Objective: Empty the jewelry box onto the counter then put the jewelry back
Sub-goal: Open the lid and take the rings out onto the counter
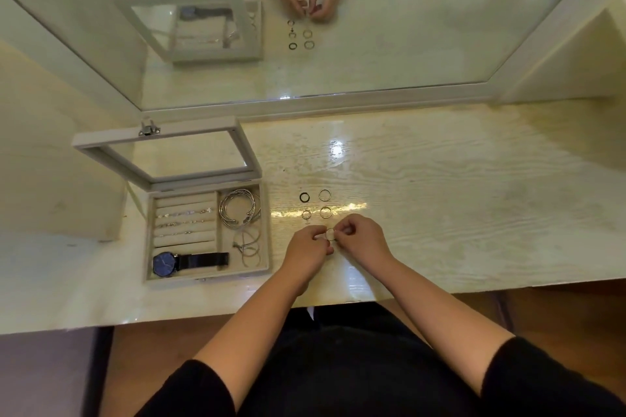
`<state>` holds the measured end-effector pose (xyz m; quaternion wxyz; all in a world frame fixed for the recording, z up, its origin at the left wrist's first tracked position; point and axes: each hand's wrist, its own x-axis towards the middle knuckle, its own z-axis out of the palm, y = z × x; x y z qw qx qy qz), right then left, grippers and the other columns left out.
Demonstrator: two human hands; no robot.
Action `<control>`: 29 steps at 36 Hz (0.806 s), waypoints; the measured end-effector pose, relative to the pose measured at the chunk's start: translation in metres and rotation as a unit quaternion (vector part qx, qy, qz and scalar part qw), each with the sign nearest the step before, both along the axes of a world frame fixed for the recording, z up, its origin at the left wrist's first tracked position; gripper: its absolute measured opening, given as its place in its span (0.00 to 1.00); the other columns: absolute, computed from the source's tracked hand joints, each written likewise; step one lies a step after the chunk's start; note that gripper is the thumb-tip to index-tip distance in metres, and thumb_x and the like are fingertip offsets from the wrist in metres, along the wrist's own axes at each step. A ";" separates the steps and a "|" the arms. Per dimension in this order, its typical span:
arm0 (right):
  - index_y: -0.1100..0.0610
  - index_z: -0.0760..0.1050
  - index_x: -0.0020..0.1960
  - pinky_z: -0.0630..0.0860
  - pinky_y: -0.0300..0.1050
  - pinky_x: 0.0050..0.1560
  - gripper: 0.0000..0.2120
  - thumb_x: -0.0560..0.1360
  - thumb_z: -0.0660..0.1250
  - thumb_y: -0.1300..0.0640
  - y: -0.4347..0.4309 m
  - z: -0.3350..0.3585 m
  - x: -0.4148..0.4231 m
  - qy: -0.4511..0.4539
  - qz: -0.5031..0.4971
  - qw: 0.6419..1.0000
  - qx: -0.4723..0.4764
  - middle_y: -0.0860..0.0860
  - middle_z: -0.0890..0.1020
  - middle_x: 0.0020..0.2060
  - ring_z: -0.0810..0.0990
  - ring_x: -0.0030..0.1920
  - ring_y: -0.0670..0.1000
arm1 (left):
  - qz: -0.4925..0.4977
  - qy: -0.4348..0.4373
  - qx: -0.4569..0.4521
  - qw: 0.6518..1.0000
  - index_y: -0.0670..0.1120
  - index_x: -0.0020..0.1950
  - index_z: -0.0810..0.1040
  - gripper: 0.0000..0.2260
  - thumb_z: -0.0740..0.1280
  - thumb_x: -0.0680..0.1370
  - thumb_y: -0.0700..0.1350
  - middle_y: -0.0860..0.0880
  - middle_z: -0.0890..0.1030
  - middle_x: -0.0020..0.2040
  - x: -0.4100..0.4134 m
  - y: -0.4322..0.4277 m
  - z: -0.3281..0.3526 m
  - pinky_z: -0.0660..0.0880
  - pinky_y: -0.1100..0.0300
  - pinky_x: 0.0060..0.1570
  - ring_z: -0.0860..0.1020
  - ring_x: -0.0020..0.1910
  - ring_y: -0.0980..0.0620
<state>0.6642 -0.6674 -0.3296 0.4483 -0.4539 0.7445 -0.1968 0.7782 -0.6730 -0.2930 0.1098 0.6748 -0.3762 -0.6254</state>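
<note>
- Gold-toned thin metal ring, pinched from both sides between the two hands, low over the counter and outside the box.
- Left hand: fingers curled, fingertips gripping the ring's left edge, wrist resting low near the counter.
- Right hand: fingers curled in, thumb and forefinger pinching the ring's right edge, close against the left hand.
- Just beyond the fingertips, four more rings lying flat in two pairs: small gold ring and wider gold ring nearest the hands, black ring and silver ring behind them, none touching.
- Pale cream, glossy wood-grain counter beneath both hands and all the rings.
- To the left of the left hand, near but apart: open cream rectangular jewelry box, with glass-paned lid propped up at the far side, metal clasp on its top edge.
- Inside the box: padded ring rolls with a few small pieces tucked in; blue-faced wristwatch with black strap in the near compartment; stacked silver bangles and thin wire hoops in the compartment nearest the hand.
- Well beyond the hands, white-framed mirror along the counter's back, repeating hands, rings and box.
- Black sleeves at the upper arms.
</note>
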 end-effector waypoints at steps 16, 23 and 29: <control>0.62 0.79 0.43 0.61 0.33 0.35 0.04 0.71 0.65 0.64 -0.006 -0.008 0.015 0.036 -0.010 0.999 -0.008 0.56 0.83 0.43 0.76 0.42 0.49 | -0.054 -0.059 -0.023 0.996 0.44 0.71 0.65 0.21 0.54 0.77 0.38 0.42 0.73 0.65 0.000 0.004 -0.009 0.70 0.54 0.62 0.73 0.63 0.47; 0.61 0.78 0.42 0.69 0.39 0.40 0.03 0.71 0.65 0.63 -0.005 -0.007 0.020 0.045 -0.012 0.999 -0.002 0.55 0.82 0.41 0.79 0.44 0.52 | -0.081 -0.056 -0.037 0.994 0.44 0.69 0.67 0.20 0.54 0.78 0.38 0.44 0.76 0.61 0.002 0.003 -0.011 0.69 0.61 0.47 0.76 0.55 0.49; 0.63 0.77 0.41 0.69 0.39 0.39 0.03 0.71 0.65 0.64 -0.003 -0.006 0.020 0.053 -0.009 0.999 -0.011 0.57 0.82 0.40 0.79 0.43 0.53 | -0.114 -0.055 -0.049 0.991 0.42 0.60 0.73 0.14 0.54 0.77 0.37 0.46 0.77 0.51 0.001 -0.002 -0.011 0.66 0.64 0.36 0.73 0.42 0.53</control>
